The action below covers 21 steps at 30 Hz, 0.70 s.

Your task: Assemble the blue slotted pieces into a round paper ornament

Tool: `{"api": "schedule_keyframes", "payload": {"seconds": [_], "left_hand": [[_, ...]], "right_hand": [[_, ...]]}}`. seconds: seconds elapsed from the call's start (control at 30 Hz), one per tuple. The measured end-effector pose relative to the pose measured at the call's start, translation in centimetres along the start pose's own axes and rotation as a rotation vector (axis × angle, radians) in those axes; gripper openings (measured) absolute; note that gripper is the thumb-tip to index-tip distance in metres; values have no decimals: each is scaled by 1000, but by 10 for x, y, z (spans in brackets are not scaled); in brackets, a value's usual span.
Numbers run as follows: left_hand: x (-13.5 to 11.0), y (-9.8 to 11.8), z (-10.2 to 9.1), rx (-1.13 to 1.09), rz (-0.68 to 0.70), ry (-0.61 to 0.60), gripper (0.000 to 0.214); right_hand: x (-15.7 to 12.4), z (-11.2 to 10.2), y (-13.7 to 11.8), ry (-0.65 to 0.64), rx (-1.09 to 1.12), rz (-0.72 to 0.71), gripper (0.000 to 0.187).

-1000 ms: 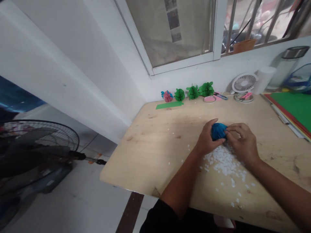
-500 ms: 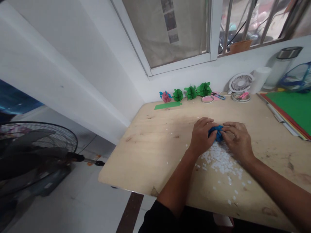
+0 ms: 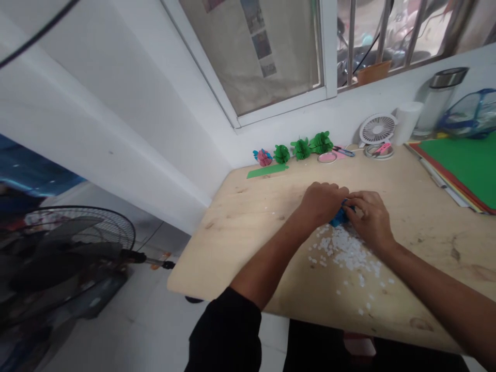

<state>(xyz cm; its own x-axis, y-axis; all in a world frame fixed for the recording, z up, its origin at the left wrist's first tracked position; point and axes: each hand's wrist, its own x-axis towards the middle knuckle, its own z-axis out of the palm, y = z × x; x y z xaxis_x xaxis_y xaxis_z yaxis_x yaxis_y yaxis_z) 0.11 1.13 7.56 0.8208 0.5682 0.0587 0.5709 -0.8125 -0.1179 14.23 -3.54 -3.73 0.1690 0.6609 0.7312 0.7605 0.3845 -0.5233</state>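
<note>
My left hand (image 3: 322, 202) and my right hand (image 3: 368, 216) meet over the middle of a wooden table (image 3: 251, 232). Both are closed round a small blue paper piece (image 3: 338, 218), of which only a sliver shows between them. Just below the hands lies a heap of small white paper scraps (image 3: 346, 250).
Several green paper balls (image 3: 302, 148) and a pink-and-blue one (image 3: 263, 156) line the back wall, beside a green paper strip (image 3: 267, 170), tape rolls, a small white fan (image 3: 377, 129) and a steel bottle (image 3: 437, 98). Coloured paper sheets (image 3: 463, 165) lie right. A floor fan (image 3: 65, 253) stands left.
My hands have closed tighter over the blue piece, pressing it down so that less of it shows. The view has shifted a little to the left.
</note>
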Motion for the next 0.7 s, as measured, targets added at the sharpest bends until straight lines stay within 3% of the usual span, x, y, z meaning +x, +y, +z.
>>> {"api": "schedule_keyframes", "payload": {"seconds": [0.27,0.7], "left_hand": [[17,2,-25,102,144,-190,28],[29,1,-35,239,216,-264,27]], "right_hand": [[1,4,3,5,-9,45,14],[2,10,3,0,-15,54,14]]}}
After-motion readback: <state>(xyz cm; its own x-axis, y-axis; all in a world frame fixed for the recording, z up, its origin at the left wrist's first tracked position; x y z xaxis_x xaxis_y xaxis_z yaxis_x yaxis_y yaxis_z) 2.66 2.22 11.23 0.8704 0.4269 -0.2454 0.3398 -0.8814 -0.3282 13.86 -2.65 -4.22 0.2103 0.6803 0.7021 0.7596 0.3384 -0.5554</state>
